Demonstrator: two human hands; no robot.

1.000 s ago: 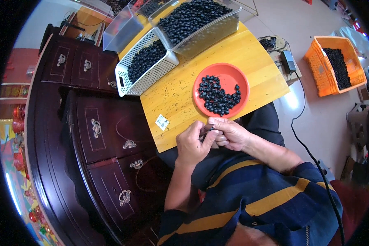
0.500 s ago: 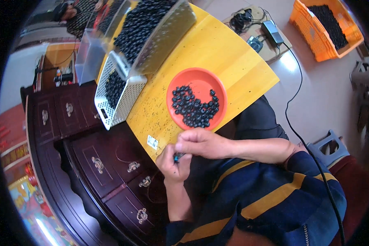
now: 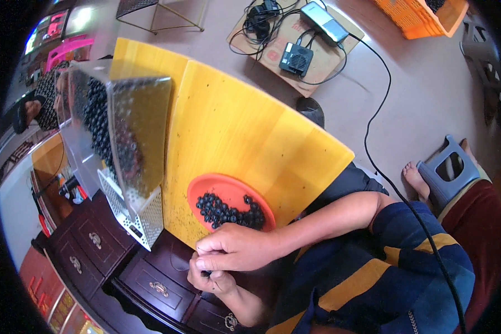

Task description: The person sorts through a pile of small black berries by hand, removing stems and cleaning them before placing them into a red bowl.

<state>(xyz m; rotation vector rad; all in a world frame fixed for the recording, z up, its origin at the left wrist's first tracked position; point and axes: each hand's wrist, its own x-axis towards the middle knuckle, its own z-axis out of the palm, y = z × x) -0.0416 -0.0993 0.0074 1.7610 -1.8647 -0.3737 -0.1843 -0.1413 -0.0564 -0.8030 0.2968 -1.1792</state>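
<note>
Both my hands are together just past the near edge of the yellow table [image 3: 250,117]. My left hand [image 3: 217,283] is curled closed, and a small dark bit [image 3: 206,273] shows among its fingers, too hidden to name. My right hand [image 3: 236,249] lies over it, fingers bent in and thumb pressed down, so its grip is covered. Right beside my right hand stands a shallow orange-red bowl [image 3: 228,181]. Small round black beads [image 3: 225,211] lie heaped inside it.
A clear plastic bin [image 3: 142,106] of black beads rests tilted at the table's left, by a white perforated basket [image 3: 151,220]. Dark drawers [image 3: 150,284] stand below. Beyond are cardboard with chargers [image 3: 295,58], an orange crate [image 3: 414,19], a black cable [image 3: 370,133] and a grey stool [image 3: 451,167].
The view has swung, so bowl, bin and table appear lower and further left. My hands remain pressed together, and my right hand now covers more of my left.
</note>
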